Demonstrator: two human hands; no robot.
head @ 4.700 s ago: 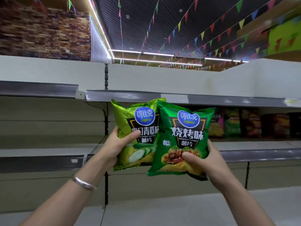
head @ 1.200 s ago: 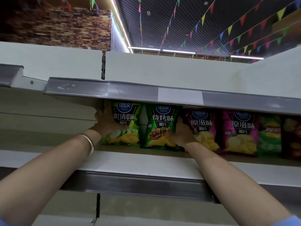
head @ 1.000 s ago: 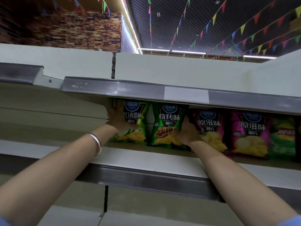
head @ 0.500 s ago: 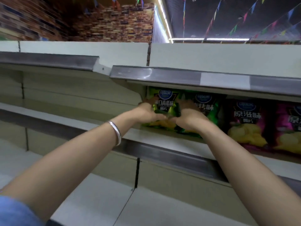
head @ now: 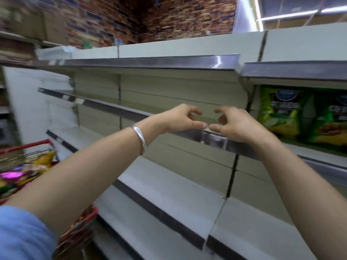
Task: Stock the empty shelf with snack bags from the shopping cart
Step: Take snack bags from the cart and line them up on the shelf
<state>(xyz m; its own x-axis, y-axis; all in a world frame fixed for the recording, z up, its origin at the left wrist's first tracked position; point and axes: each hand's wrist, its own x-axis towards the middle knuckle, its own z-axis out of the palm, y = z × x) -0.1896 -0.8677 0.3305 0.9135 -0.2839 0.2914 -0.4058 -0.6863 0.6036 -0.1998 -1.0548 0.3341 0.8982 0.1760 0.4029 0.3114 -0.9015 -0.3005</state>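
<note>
left hand (head: pixel 181 119) empty, loosely curled | right hand (head: pixel 233 122) same | bag (head: pixel 277 111) print blurred

Glossy printed-film snack bags (head: pixel 277 111) at right; matt painted shelf (head: pixel 169 181) with shiny metal edge strip (head: pixel 150 61); polished bracelet (head: pixel 139 139); rough brick wall (head: pixel 169 17) above.
</note>
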